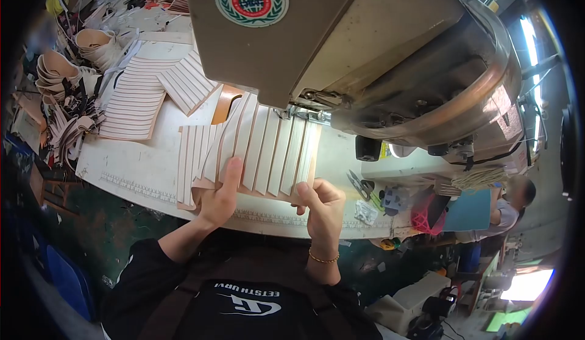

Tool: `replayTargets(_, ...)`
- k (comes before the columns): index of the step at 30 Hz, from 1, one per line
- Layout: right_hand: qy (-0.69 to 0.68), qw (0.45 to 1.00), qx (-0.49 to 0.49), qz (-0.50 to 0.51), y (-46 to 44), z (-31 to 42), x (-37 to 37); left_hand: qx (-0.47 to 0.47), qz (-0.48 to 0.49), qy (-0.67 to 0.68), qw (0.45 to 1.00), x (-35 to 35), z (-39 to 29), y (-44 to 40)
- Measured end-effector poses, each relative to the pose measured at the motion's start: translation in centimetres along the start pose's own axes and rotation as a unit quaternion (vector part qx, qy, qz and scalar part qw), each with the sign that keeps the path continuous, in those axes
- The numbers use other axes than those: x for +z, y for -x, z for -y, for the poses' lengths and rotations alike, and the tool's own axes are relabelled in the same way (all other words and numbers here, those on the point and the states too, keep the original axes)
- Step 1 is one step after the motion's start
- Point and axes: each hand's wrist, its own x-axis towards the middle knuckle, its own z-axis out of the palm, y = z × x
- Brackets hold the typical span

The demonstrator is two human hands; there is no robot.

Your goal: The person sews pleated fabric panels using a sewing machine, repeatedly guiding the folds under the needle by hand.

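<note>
Your right fingers (325,190) pinch the panel (262,151), left thumb (233,170) on top, other fingers hidden, apparently steadying it beneath the machine (262,56).

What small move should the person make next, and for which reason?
Probably ease the panel slightly forward, keeping it flat: its far side lies at the sewing machine, the left hand has its thumb on top, and the right hand pinches the near corner, so both could guide it.
</note>
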Motion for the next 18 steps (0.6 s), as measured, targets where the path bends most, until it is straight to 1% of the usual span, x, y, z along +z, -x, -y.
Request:
replayTargets(3,-0.011,1.0,-0.005,-0.007,-0.4,0.1,0.2,-0.025,-0.006,-0.003,1.0,0.3,-0.5,-1.2)
replayTargets(7,-0.014,0.999,-0.017,-0.025,-1.4,0.5,0.5,-0.132,0.0,-0.008,0.991,0.7,-2.5,-2.5)
replayTargets(8,-0.013,0.999,-0.018,-0.026,-1.7,0.6,0.5,-0.131,0.001,-0.007,0.991,1.0,-2.5,-2.9)
replayTargets(12,-0.02,0.998,-0.021,-0.06,-3.0,0.8,0.8,-0.021,-0.117,0.023,0.993,2.4,-1.7,-4.4)
replayTargets(18,0.004,0.996,-0.041,-0.075,-5.2,1.2,1.1,-0.002,-0.086,0.002,0.996,2.9,-4.2,-6.5)
